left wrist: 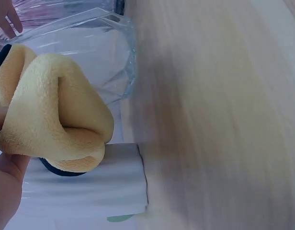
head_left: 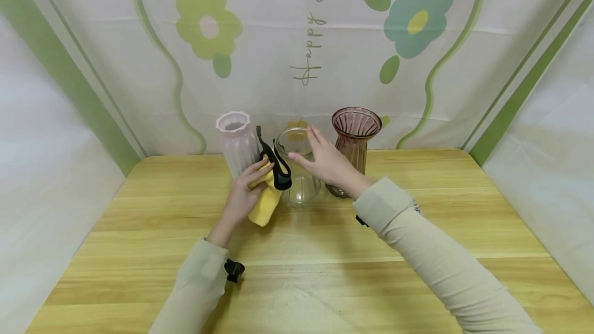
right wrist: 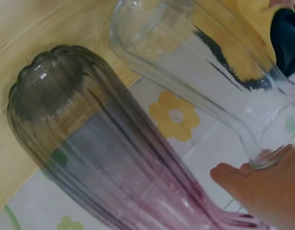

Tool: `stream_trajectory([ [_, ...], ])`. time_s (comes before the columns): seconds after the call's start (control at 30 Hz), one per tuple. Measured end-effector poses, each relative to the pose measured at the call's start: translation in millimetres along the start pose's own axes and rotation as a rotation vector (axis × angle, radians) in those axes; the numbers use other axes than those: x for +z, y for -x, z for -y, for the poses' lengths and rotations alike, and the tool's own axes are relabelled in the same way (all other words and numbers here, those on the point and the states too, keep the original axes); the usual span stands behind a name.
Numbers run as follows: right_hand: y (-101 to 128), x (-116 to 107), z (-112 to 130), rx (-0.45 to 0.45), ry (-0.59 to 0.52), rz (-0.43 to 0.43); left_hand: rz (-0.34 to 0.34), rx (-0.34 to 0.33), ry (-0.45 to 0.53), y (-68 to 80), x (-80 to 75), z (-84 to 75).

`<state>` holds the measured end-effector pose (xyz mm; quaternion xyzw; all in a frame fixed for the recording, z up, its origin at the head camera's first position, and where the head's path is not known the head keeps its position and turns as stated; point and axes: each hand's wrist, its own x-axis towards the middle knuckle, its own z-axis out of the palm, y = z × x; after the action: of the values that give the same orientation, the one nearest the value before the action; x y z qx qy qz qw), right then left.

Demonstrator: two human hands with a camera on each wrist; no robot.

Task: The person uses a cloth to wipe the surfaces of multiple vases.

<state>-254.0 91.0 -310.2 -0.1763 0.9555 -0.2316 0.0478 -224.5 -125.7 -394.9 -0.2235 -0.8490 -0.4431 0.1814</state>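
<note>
My left hand point(head_left: 243, 192) grips a plush yellow cloth point(head_left: 265, 205) with black trim, bunched in front of the pale pink vase point(head_left: 236, 140). In the left wrist view, the folded cloth point(left wrist: 56, 110) hides part of the glass behind it. A clear glass vase point(head_left: 300, 189) stands upright on the table, just right of the cloth. My right hand point(head_left: 327, 161) is at that vase's rim, thumb across the front and the other fingers extended along the right side. Close to the right wrist stands a ribbed purple-brown glass vase point(head_left: 356, 122), partly covered by the hand.
The three vases stand in a row near the back edge of the wooden table point(head_left: 297, 282). Right behind them hangs a white curtain point(head_left: 278, 66) printed with flowers. More white fabric closes off both sides.
</note>
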Motion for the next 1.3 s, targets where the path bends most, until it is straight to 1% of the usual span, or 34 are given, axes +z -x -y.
stream_trajectory([
  [0.1, 0.8, 3.3, 3.3, 0.019, -0.01, -0.015, -0.013, 0.029, -0.024, -1.6, 1.3, -2.4],
  [0.2, 1.3, 6.1, 5.9, 0.034, -0.009, -0.027, 0.0, 0.039, -0.049, -2.0, 3.8, -3.3],
  [0.27, 2.0, 7.3, 7.6, 0.046, -0.007, -0.036, 0.019, 0.032, -0.049, -1.7, 5.3, -3.5],
  [0.43, 3.7, 8.5, 11.1, 0.071, -0.01, -0.057, 0.075, -0.018, -0.034, 0.1, 6.5, -3.0],
  [0.5, 4.1, 8.6, 11.9, 0.077, -0.012, -0.063, 0.096, -0.03, -0.038, 1.5, 6.3, -1.1],
  [0.67, 4.0, 9.6, 13.4, 0.087, -0.005, -0.078, 0.141, -0.029, -0.086, 6.1, 6.6, 7.4],
  [0.83, 3.6, 10.8, 14.8, 0.096, -0.003, -0.089, 0.172, -0.031, -0.107, 10.8, 7.1, 13.5],
  [0.93, 3.8, 10.2, 15.3, 0.098, 0.004, -0.088, 0.183, -0.02, -0.133, 13.1, 7.6, 16.8],
  [1.07, 3.1, 6.5, 13.2, 0.081, 0.03, -0.077, 0.18, -0.002, -0.149, 14.8, 8.9, 21.4],
  [1.13, 2.0, 3.4, 10.2, 0.063, 0.04, -0.069, 0.172, 0.002, -0.14, 15.2, 9.3, 22.6],
  [1.3, -1.5, -2.4, -1.4, -0.019, 0.055, -0.022, 0.141, 0.009, -0.09, 15.1, 9.4, 21.6],
])
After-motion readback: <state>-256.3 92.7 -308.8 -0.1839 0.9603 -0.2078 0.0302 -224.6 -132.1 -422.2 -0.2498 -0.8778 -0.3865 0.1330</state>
